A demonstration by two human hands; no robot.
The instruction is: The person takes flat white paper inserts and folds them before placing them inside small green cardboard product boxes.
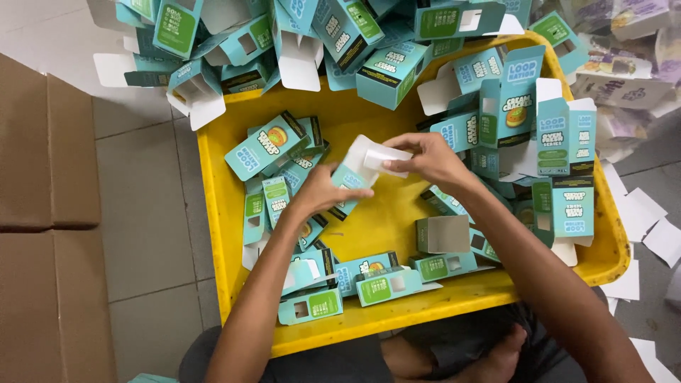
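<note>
A: What was the left hand [323,193] doing?

B: Its grip was closed on a small teal carton [352,179], fingers wrapped round the lower end. The carton was held up over the middle of the yellow tray [216,213], tilted, with its open end toward the other hand.

A: And the right hand [433,159]?

B: Its fingertips were pinched on the carton's white flap [383,157], which stood folded out at the top end. So both hands were on the same carton, close together.

A: What lay around them?

B: Many more teal cartons. A loose pile [284,170] sat just left of the left hand, some flat ones [355,280] lay along the near rim, and a heap [340,35] spilled over the far rim. One open carton [443,234] lay under the right forearm, white inside showing. Brown cardboard boxes [46,213] stood on the tiled floor [145,213] at the left, and white paper scraps [649,227] lay on the right.
</note>
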